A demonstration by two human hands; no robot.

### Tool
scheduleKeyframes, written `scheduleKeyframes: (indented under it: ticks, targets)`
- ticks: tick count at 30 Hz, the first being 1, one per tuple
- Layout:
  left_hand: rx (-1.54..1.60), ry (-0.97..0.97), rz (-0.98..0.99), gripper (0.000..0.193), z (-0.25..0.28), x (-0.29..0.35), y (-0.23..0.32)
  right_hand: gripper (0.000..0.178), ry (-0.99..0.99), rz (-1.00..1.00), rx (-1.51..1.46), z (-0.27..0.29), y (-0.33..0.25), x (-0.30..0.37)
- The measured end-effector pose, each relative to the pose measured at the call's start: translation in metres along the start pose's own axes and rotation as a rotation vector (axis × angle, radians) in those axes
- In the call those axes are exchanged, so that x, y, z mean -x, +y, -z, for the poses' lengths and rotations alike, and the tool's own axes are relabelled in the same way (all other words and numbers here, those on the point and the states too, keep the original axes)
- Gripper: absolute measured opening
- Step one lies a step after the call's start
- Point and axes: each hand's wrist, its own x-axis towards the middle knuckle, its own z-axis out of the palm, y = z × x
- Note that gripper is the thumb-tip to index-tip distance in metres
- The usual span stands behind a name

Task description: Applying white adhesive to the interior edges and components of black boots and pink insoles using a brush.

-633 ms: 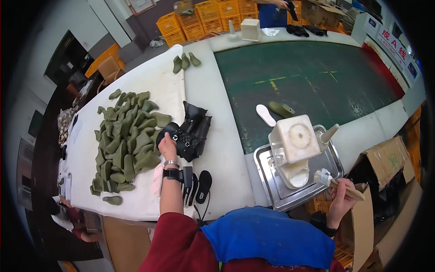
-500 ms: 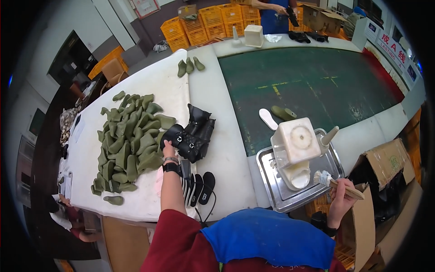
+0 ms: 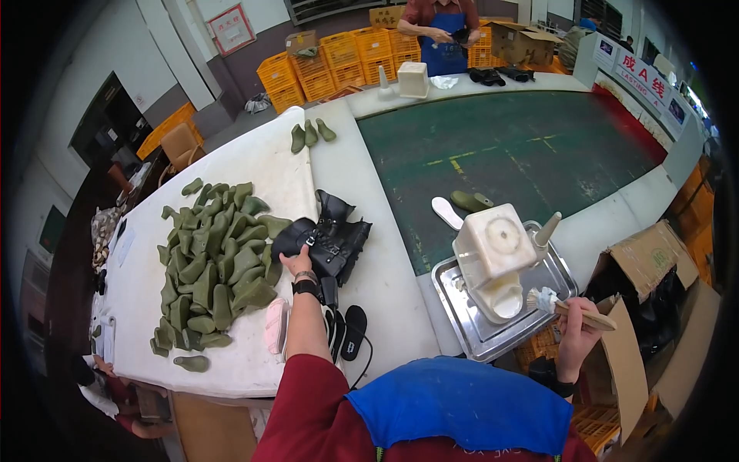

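My left hand (image 3: pixel 295 263) grips a black buckled boot upper (image 3: pixel 331 260) by its near left side, thumb and fingers pressed on it. A second black boot shaft (image 3: pixel 332 211) lies against it on the far side. In my right hand (image 3: pixel 577 339) is a brush (image 3: pixel 573 310) with a wooden handle and white paste on its bristles. The bristles hover over the right side of a metal tray (image 3: pixel 479 348). On that tray stands a whitish square container (image 3: pixel 499 245) with a paste-coated opening (image 3: pixel 506 300) at its near side.
A heap of green shoe lasts (image 3: pixel 219 262) lies left of the boots. Black insoles (image 3: pixel 353 333) and a cable are near my left forearm. A white sole (image 3: pixel 446 212) and a green last (image 3: pixel 470 201) rest on the green belt (image 3: pixel 493 146). A cardboard box (image 3: pixel 654 262) stands at right; another person (image 3: pixel 444 46) works across the belt.
My left hand has shifted slightly right, and the boot uppers have turned and spread apart a little. The brush stays over the tray. The view has tilted up, showing more of the far person.
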Motion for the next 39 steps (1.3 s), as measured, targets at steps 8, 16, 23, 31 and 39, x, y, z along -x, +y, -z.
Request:
scheduleKeyframes:
  ticks: [8,16,23,31,39]
  targets:
    - [0.505,-0.878,-0.1,0.053,0.018,0.156,0.124,0.011,-0.195,0.082,0.034,-0.026,0.012,-0.043]
    - [1.082,-1.745,0.682,0.092,0.004,0.267,0.131,0.012,-0.457,0.004,0.028,-0.062,0.019,-0.046]
    - [1.022,-1.849,0.482,0.117,0.016,0.295,0.127,0.016,-0.453,-0.016,0.138,-0.066,0.026,-0.044]
    - [1.028,-1.625,0.567,0.101,0.013,0.304,0.142,0.019,-0.48,-0.065,0.111,-0.077,0.014,-0.044]
    - [1.231,-1.556,0.893,0.104,0.009,0.29,0.139,0.019,-0.472,0.011,0.064,-0.083,0.032,-0.04]
